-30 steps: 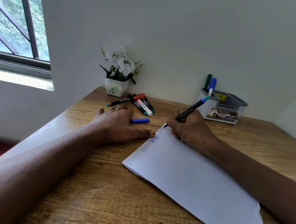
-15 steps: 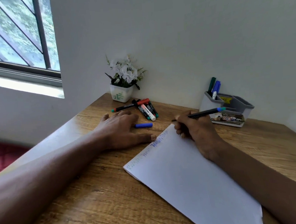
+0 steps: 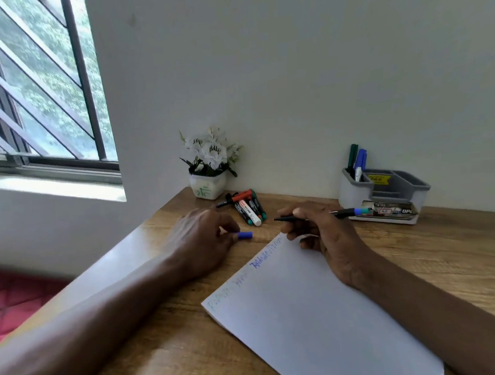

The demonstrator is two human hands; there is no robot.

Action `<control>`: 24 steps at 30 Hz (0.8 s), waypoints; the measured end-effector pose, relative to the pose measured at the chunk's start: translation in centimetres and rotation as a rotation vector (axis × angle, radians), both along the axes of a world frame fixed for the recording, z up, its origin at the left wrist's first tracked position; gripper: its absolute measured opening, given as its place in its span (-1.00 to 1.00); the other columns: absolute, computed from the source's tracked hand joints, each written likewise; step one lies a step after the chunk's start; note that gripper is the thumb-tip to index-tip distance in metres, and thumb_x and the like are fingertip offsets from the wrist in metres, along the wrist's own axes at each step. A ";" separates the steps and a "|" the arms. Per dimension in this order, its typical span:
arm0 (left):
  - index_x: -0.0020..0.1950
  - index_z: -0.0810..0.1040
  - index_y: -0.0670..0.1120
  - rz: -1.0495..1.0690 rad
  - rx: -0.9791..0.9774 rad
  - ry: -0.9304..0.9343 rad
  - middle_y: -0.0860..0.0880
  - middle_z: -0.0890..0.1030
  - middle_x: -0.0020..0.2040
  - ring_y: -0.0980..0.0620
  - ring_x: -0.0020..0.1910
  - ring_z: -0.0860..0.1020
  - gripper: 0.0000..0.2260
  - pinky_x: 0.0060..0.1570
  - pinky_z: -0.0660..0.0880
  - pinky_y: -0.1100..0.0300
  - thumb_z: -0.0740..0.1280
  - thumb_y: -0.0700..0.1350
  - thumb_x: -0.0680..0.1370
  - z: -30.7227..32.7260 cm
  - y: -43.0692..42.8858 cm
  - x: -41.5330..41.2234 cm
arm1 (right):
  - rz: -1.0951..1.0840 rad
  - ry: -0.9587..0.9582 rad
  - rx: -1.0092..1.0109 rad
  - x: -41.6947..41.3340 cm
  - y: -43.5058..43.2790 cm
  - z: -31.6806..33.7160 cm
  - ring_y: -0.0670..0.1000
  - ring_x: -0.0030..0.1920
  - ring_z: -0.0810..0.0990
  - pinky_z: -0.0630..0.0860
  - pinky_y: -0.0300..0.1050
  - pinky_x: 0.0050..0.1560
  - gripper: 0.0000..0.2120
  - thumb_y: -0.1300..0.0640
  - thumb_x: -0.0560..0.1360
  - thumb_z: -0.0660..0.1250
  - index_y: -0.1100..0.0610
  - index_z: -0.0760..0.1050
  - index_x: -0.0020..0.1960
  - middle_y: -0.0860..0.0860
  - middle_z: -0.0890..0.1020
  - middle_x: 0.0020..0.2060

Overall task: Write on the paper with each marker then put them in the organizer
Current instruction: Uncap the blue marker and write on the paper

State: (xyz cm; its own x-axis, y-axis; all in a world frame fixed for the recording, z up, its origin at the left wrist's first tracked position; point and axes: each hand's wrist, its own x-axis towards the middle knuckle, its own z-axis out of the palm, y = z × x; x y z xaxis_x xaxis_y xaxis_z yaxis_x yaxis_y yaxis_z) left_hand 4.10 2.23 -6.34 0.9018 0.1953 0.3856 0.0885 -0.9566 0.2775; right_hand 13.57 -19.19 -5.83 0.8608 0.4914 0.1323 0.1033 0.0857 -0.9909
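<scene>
My right hand [image 3: 321,235] grips a black marker with a blue end [image 3: 347,212], held level just above the top edge of the white paper [image 3: 313,314]. Faint green and blue writing runs along the paper's upper left edge. My left hand [image 3: 203,240] rests on the desk left of the paper, and its fingertips pinch a small blue marker cap [image 3: 244,235]. Several loose markers [image 3: 249,207], red, black, white and green, lie in a heap behind my left hand. The grey organizer [image 3: 387,190] stands at the back right with two markers [image 3: 357,162] upright in its left slot.
A white pot of white flowers [image 3: 208,168] stands in the back corner by the wall. The wooden desk [image 3: 449,249] ends at the wall behind and at a left edge below the barred window [image 3: 34,85]. A red floor shows at the lower left.
My right hand lifted the marker off the paper and turned it level. My left hand left the paper's edge and closed its fingertips on the blue cap. The view tilted upward.
</scene>
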 end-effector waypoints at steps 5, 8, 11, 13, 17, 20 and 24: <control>-0.07 0.65 0.26 -0.091 -0.324 -0.138 0.24 0.67 -0.13 0.23 -0.08 0.61 -0.86 0.00 0.60 0.06 0.47 -0.03 0.54 -0.2 0.7 -0.3 | 0.053 -0.065 0.008 -0.3 -0.4 0.0 -0.04 -0.18 0.65 0.46 -0.23 -0.29 -0.85 0.21 0.58 0.32 0.15 0.68 0.01 0.12 0.76 -0.16; 0.00 0.70 0.18 -0.170 -0.409 -0.164 0.21 0.69 -0.12 0.17 -0.10 0.64 -0.88 0.00 0.61 -0.04 0.48 -0.06 0.54 -0.2 1.0 -0.5 | 0.080 -0.100 0.017 -0.5 -0.4 0.0 -0.05 -0.18 0.66 0.46 -0.26 -0.31 -0.94 0.25 0.56 0.37 0.18 0.63 -0.02 0.17 0.76 -0.14; 0.02 0.70 0.18 -0.207 -0.421 -0.172 0.19 0.70 -0.10 0.15 -0.08 0.64 -0.88 0.00 0.61 -0.05 0.48 -0.05 0.55 -0.3 0.9 -0.5 | 0.100 -0.126 0.011 -0.6 -0.4 0.0 -0.04 -0.17 0.66 0.46 -0.28 -0.33 -0.96 0.26 0.55 0.39 0.19 0.62 -0.02 0.18 0.76 -0.12; 0.03 0.70 0.18 -0.225 -0.423 -0.170 0.20 0.70 -0.08 0.14 -0.06 0.64 -0.87 0.00 0.61 -0.04 0.48 -0.04 0.55 -0.3 0.8 -0.5 | 0.103 -0.136 0.009 -0.5 -0.4 0.0 -0.02 -0.16 0.65 0.46 -0.28 -0.32 -0.94 0.26 0.54 0.40 0.21 0.63 0.00 0.18 0.76 -0.12; 0.05 0.70 0.18 -0.225 -0.415 -0.164 0.22 0.70 -0.06 0.14 -0.07 0.64 -0.87 -0.02 0.62 -0.04 0.48 -0.03 0.54 -0.4 0.6 -0.4 | 0.090 -0.163 0.021 -0.4 -0.4 -0.1 0.08 -0.10 0.67 0.47 -0.25 -0.33 -0.88 0.26 0.52 0.43 0.28 0.65 0.03 0.16 0.75 -0.18; 0.04 0.70 0.17 -0.232 -0.418 -0.181 0.21 0.70 -0.09 0.13 -0.10 0.64 -0.88 -0.05 0.62 -0.05 0.48 -0.03 0.54 -0.5 0.8 -0.4 | 0.072 -0.170 0.025 -0.5 -0.4 -0.1 0.10 -0.09 0.67 0.48 -0.23 -0.33 -0.85 0.24 0.52 0.44 0.31 0.66 0.03 0.15 0.75 -0.21; 0.05 0.69 0.17 -0.258 -0.425 -0.170 0.19 0.70 -0.06 0.11 -0.08 0.65 -0.89 -0.06 0.62 -0.05 0.48 -0.01 0.54 -0.4 0.7 -0.4 | 0.087 -0.193 0.015 -0.6 -0.4 -0.1 0.06 -0.13 0.65 0.47 -0.22 -0.33 -0.87 0.23 0.52 0.44 0.28 0.67 0.02 0.14 0.75 -0.20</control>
State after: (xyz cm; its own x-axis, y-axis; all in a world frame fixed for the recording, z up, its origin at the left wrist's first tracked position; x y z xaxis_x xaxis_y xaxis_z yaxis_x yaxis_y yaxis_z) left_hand 3.67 2.90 -6.69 0.8729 0.1461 0.4656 -0.2150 -0.7414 0.6357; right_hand 12.92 -19.54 -5.95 0.7734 0.5593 0.2984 0.2829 0.1167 -0.9520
